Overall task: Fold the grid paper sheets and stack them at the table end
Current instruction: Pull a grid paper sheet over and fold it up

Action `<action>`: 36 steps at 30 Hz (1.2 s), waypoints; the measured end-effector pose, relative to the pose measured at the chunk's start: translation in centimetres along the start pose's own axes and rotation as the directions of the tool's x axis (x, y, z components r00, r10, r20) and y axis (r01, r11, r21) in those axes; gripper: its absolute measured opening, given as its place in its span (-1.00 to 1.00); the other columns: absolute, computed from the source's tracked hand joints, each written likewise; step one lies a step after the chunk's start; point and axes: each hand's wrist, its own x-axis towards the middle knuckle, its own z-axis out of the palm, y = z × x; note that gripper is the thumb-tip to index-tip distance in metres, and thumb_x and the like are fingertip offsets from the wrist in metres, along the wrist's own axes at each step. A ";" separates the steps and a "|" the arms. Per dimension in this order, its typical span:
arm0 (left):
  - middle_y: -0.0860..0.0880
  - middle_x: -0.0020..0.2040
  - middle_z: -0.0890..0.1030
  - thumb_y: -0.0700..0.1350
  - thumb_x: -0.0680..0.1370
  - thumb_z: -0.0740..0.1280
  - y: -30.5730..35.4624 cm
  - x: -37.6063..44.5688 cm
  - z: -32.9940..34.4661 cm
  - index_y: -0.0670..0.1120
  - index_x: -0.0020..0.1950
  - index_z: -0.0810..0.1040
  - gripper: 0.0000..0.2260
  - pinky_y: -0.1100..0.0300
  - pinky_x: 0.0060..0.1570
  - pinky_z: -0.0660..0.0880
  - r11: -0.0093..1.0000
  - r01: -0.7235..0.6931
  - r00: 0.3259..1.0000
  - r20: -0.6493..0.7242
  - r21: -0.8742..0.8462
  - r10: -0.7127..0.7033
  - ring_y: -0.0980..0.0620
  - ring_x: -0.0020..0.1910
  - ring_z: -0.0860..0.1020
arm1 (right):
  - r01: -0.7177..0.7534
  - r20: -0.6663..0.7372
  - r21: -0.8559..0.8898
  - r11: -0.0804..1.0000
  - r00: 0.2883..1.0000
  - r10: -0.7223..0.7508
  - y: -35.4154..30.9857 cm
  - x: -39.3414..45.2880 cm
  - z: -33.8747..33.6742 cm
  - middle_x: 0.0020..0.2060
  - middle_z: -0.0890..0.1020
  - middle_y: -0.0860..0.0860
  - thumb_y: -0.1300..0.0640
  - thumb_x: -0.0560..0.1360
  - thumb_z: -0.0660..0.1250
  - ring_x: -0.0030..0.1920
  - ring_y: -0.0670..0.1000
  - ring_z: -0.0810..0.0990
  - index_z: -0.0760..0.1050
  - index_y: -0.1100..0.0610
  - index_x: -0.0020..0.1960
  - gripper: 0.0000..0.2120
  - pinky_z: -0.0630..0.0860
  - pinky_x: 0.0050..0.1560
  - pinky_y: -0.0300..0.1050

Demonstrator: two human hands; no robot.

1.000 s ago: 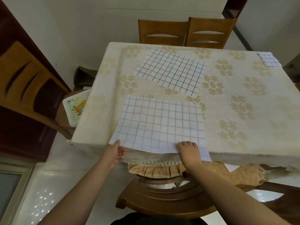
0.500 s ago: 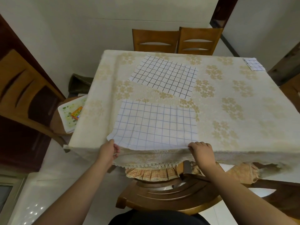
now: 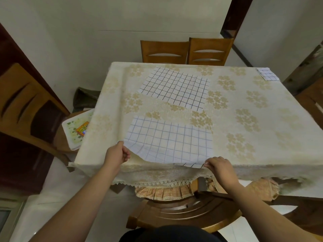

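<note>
A white sheet with a blue grid lies at the near edge of the table. My left hand pinches its near left corner and my right hand pinches its near right corner. The near edge is lifted off the cloth and curls, showing a dark-lined underside. A second sheet with a black grid lies flat further back. A small folded grid paper rests at the far right corner of the table.
Two wooden chairs stand at the table's far side, and another chair is right in front of me. A stool on the left holds a flowered tray with an orange box. A wooden cabinet stands at the left.
Both hands went from resting at the sheet's near edge to pinching its two near corners. The near edge has lifted off the table and moved away from me.
</note>
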 end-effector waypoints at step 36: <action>0.03 0.22 0.55 -0.02 0.66 0.12 -0.9 13.7 13.0 -0.04 0.26 0.51 -0.73 0.18 0.13 0.40 0.609 -0.509 0.855 0.274 0.608 0.441 0.06 0.17 0.50 | -0.296 -0.003 -0.030 0.955 0.955 0.296 7.5 18.6 6.0 0.03 0.66 0.10 0.28 0.49 0.31 0.06 0.22 0.54 0.55 0.10 0.20 -0.70 0.33 0.12 0.09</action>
